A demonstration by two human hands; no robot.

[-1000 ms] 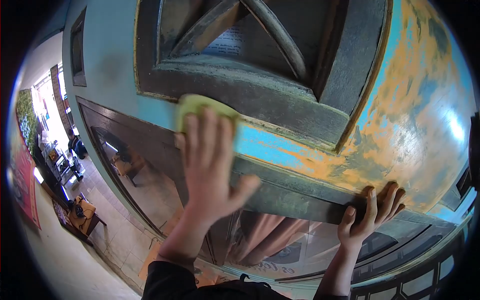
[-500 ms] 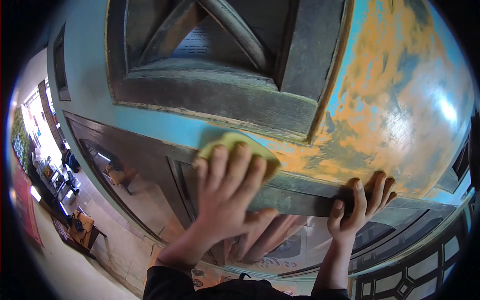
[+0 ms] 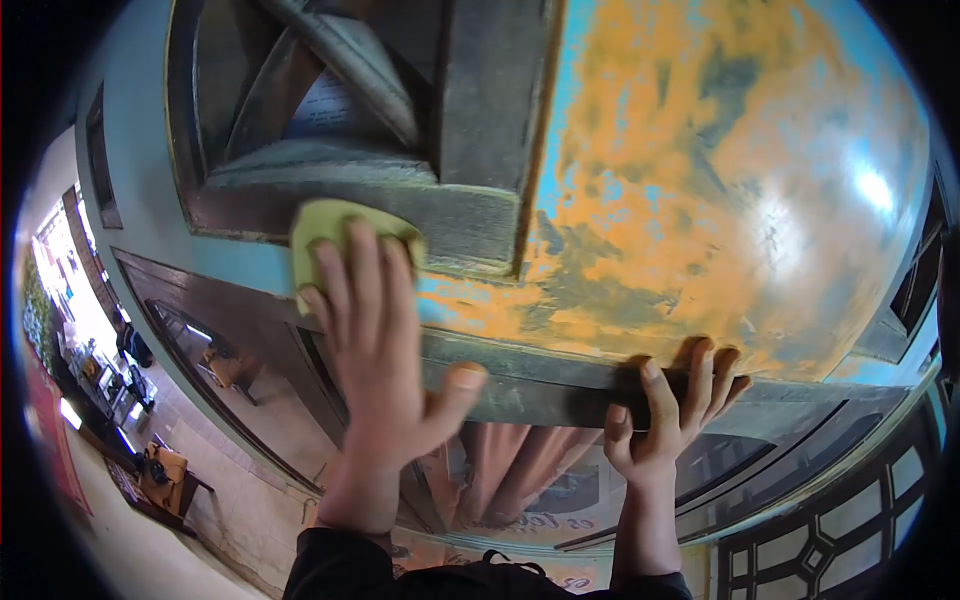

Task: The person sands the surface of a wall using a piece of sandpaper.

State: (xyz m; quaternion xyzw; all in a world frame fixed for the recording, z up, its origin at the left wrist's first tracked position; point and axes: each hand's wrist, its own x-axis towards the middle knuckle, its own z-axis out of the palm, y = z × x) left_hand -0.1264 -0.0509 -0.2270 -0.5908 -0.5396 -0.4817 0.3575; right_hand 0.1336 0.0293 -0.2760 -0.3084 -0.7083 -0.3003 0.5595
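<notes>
My left hand [image 3: 378,345] presses a yellow-green piece of sandpaper [image 3: 318,228] against the wall, fingers stretched over it and thumb held off to the side. The sheet lies across the lower edge of a dark wooden window frame [image 3: 485,228] and the blue painted strip [image 3: 235,262] beneath. My right hand [image 3: 665,415] rests with spread fingers on a dark wooden beam [image 3: 590,395] below a wall patch [image 3: 640,200] of orange, grey and blue. Nothing shows between its fingers.
Beneath the beam are glass panes with a pinkish curtain [image 3: 520,460] behind them. A brown chair [image 3: 170,475] stands on the tiled floor at the lower left. Farther back is a person in dark clothes [image 3: 132,345]. A dark lattice panel [image 3: 820,550] is at the lower right.
My left hand has slid the sandpaper left and up, onto the lower edge of the window frame. The view has shifted; my right hand still touches the beam.
</notes>
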